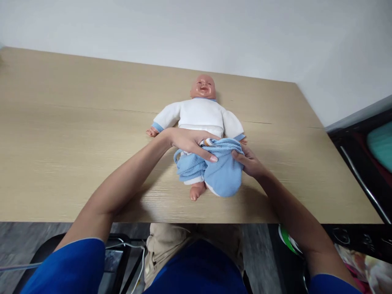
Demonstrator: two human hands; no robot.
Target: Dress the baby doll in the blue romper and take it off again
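Note:
A baby doll [203, 87] lies on its back on the wooden table, head toward the wall, in a white top [200, 114] with blue cuffs. Blue trousers [225, 175] with white hems are bunched around its legs. One bare foot [197, 191] sticks out of the trouser leg on the left; the other foot is hidden under the cloth. My left hand [192, 143] reaches across the doll's waist, its thumb pressed on the trousers near the waistband. On the right side, my right hand [248, 160] pinches the trouser cloth, thumb on top and fingers behind it.
The wooden table [76, 151] runs back to a white wall [153, 32]. Its front edge is close to my body. A black rack with a teal item [381, 141] stands beyond the right edge. Below on the left lies a white cable [141, 261].

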